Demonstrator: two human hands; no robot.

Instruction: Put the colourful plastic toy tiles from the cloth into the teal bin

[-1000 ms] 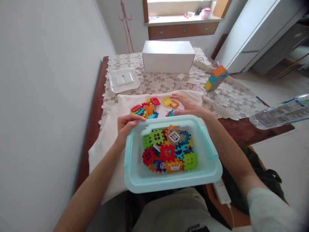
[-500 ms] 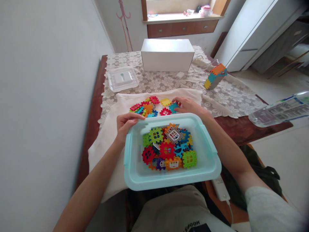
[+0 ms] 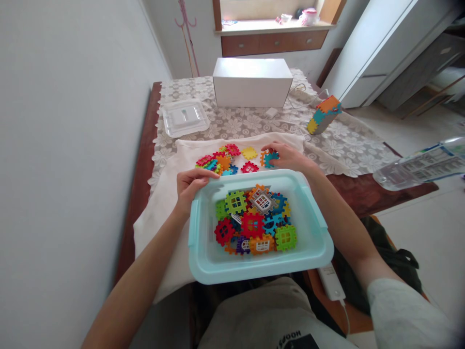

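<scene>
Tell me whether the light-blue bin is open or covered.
Open: nothing lies across the top of the light-blue bin, and colourful toy pieces show inside it.

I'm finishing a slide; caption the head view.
Left hand on a pale blue tub of colorful tiles, right hand on a blue tile beyond it.

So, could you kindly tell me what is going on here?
A person's left hand holds the far left corner of a pale blue tub of colourful toothed pieces. Beyond it, the right hand has its fingers on a blue piece, beside an orange one. A yellow piece, a red piece and a mixed pile lie on the white cloth.
</scene>
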